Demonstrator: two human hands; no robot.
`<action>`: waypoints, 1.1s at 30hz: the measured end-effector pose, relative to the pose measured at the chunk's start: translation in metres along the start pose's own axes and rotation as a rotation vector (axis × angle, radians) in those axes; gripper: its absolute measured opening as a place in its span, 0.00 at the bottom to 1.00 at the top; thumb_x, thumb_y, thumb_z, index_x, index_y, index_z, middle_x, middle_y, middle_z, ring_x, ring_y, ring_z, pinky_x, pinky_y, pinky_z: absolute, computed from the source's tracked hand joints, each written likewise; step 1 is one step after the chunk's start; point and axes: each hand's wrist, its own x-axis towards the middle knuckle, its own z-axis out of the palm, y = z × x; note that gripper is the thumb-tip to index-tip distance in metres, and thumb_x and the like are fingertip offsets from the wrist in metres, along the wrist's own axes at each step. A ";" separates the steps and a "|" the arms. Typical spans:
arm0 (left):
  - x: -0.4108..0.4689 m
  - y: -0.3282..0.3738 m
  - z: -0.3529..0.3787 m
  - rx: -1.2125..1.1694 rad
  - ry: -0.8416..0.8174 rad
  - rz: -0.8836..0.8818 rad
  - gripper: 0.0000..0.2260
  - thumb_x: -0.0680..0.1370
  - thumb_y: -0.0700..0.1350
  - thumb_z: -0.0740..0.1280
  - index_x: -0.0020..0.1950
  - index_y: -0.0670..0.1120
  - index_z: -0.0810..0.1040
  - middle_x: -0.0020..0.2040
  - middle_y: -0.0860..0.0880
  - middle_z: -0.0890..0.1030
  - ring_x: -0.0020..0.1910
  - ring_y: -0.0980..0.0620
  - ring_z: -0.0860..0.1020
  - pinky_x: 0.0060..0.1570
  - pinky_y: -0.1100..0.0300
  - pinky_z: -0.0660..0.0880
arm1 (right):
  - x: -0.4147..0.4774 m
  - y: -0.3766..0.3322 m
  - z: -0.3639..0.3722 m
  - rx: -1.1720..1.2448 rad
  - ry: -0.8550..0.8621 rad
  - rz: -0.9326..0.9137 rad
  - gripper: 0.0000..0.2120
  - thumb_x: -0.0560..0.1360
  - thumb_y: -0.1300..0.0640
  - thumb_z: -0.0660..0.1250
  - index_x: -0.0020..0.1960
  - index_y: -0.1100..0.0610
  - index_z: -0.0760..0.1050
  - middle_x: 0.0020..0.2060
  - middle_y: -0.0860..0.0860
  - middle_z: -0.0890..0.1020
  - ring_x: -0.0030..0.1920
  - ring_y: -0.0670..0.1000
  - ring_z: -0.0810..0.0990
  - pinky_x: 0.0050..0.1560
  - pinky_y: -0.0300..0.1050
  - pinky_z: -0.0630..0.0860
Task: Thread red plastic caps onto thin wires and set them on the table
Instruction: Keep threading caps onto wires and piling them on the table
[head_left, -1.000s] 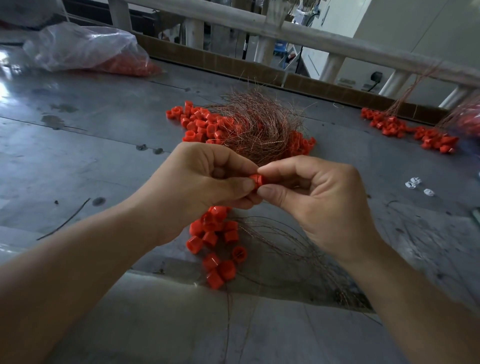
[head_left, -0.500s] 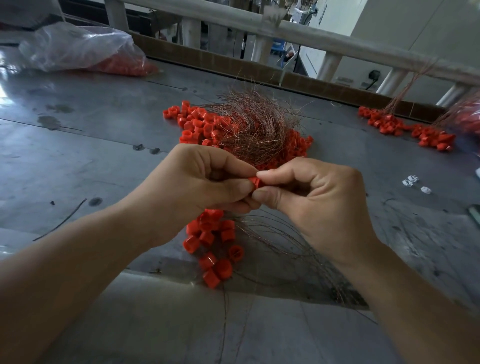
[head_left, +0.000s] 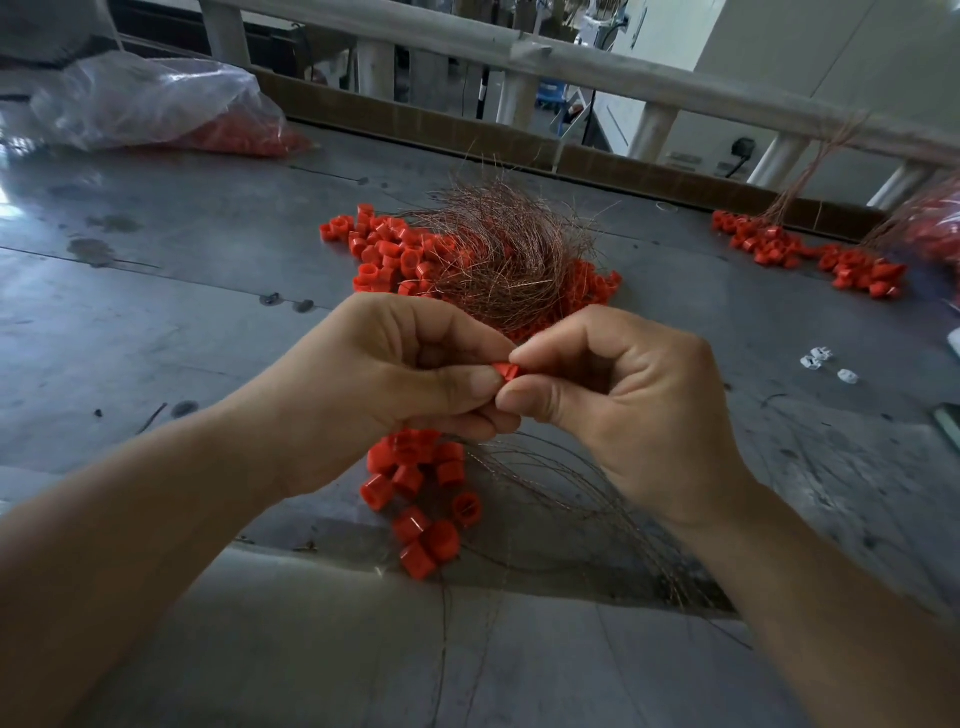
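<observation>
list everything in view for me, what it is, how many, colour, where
held cap: one, red, pinched between the fingertips of both hands
near caps: about a dozen, red, on the table below the hands
centre pile of caps: many, red, mid-table beyond the hands
wire bundle: one tangle, coppery, on the centre pile
loose wires: several, coppery, on the table under the right wrist
far pile of caps: many, red, far right
plastic bag: one, clear with red contents, far left
small pieces: about three, white, right of the hands
table: one, grey metal
left hand: one, pinches the held cap
right hand: one, pinches the held cap
</observation>
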 end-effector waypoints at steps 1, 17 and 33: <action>0.000 0.000 -0.001 -0.012 -0.010 -0.003 0.11 0.60 0.41 0.69 0.41 0.48 0.84 0.34 0.44 0.83 0.34 0.50 0.83 0.33 0.64 0.78 | 0.001 -0.001 -0.001 0.025 -0.031 0.021 0.11 0.63 0.52 0.71 0.45 0.48 0.77 0.36 0.45 0.80 0.37 0.45 0.80 0.40 0.37 0.78; -0.001 -0.007 0.004 0.090 -0.076 0.070 0.26 0.63 0.47 0.71 0.59 0.53 0.71 0.39 0.45 0.84 0.37 0.50 0.83 0.36 0.62 0.78 | -0.001 0.002 0.004 -0.401 -0.282 -0.046 0.04 0.72 0.61 0.61 0.44 0.62 0.73 0.40 0.45 0.68 0.38 0.43 0.70 0.39 0.31 0.69; -0.002 -0.002 0.004 -0.001 -0.062 0.014 0.27 0.63 0.45 0.71 0.61 0.51 0.72 0.37 0.41 0.83 0.34 0.46 0.82 0.32 0.61 0.77 | -0.002 -0.004 0.005 -0.260 -0.205 -0.039 0.04 0.70 0.55 0.67 0.41 0.56 0.76 0.38 0.44 0.73 0.37 0.41 0.73 0.39 0.31 0.70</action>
